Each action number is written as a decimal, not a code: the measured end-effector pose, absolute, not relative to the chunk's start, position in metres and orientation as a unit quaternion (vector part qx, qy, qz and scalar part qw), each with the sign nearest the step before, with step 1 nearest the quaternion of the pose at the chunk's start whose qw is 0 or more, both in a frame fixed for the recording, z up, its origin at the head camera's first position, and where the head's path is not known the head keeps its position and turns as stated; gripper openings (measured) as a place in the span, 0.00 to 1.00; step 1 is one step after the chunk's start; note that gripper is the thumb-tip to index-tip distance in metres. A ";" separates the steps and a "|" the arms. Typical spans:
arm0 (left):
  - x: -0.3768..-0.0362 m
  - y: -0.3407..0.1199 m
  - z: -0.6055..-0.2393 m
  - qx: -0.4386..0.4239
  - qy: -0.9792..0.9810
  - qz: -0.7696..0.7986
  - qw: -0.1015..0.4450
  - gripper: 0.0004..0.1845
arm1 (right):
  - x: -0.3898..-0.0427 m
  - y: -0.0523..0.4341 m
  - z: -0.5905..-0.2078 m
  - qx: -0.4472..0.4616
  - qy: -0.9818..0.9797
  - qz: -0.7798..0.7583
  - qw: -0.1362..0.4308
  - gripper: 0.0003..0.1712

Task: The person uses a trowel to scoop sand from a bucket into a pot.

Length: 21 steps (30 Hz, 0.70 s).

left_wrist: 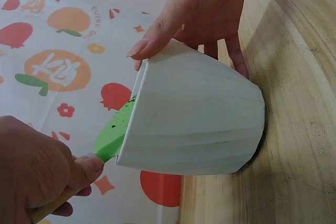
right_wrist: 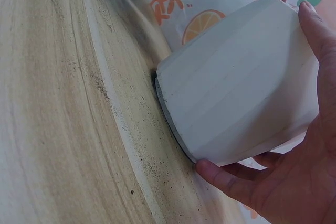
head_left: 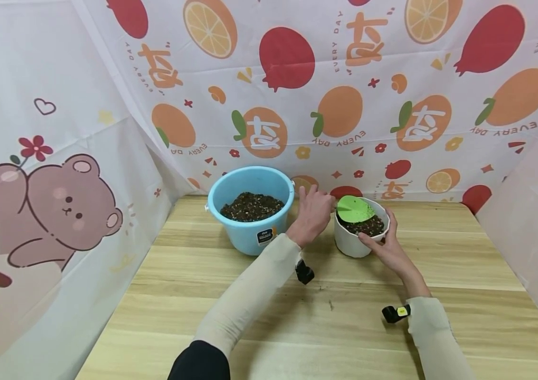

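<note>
Your left hand (head_left: 313, 214) has its fingers closed firmly round the pale wooden handle (left_wrist: 52, 204) of a small trowel with a rounded green blade (head_left: 354, 209). Your right hand (head_left: 394, 250) curves round the right side of a white, faceted round pot (head_left: 351, 243), thumb at the rim, other fingers spread along the wall.

To place soil well, I'd turn the wrist gently with the blade inside the rim, letting crumbs fall on the dark potting soil (head_left: 368, 227), and steady the pot without squeezing.

The trowel's long axis runs from your left fist across the pot's mouth; its blade points rightward and slopes down over the rim. The pot stands upright on the wood-grain tabletop (head_left: 345, 327), its axis vertical and mouth up, right of the light-blue plastic bucket (head_left: 245, 237), which also holds dark soil.
</note>
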<state>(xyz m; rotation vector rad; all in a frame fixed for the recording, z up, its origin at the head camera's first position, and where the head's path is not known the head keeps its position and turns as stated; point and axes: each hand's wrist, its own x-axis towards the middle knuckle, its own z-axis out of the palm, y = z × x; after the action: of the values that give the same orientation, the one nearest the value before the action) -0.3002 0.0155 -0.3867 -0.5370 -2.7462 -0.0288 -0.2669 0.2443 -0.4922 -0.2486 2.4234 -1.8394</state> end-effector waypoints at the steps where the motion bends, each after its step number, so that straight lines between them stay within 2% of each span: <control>1: -0.300 0.016 -0.387 -0.188 -0.967 -0.008 0.172 0.10 | -0.267 0.244 -0.492 -0.081 0.793 -0.602 0.043 0.60; 11: -0.301 0.016 -0.385 -0.172 -0.967 0.000 0.188 0.12 | -0.266 0.243 -0.493 -0.075 0.794 -0.602 0.042 0.60; 21: -0.298 0.018 -0.383 -0.161 -0.971 0.005 0.175 0.15 | -0.265 0.244 -0.493 -0.074 0.796 -0.599 0.044 0.61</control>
<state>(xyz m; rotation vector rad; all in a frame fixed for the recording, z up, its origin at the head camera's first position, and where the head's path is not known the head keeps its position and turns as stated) -0.2984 0.0175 -0.3828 -0.4571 -2.7528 0.0150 -0.2652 0.2436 -0.4926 -0.2248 2.4338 -1.8294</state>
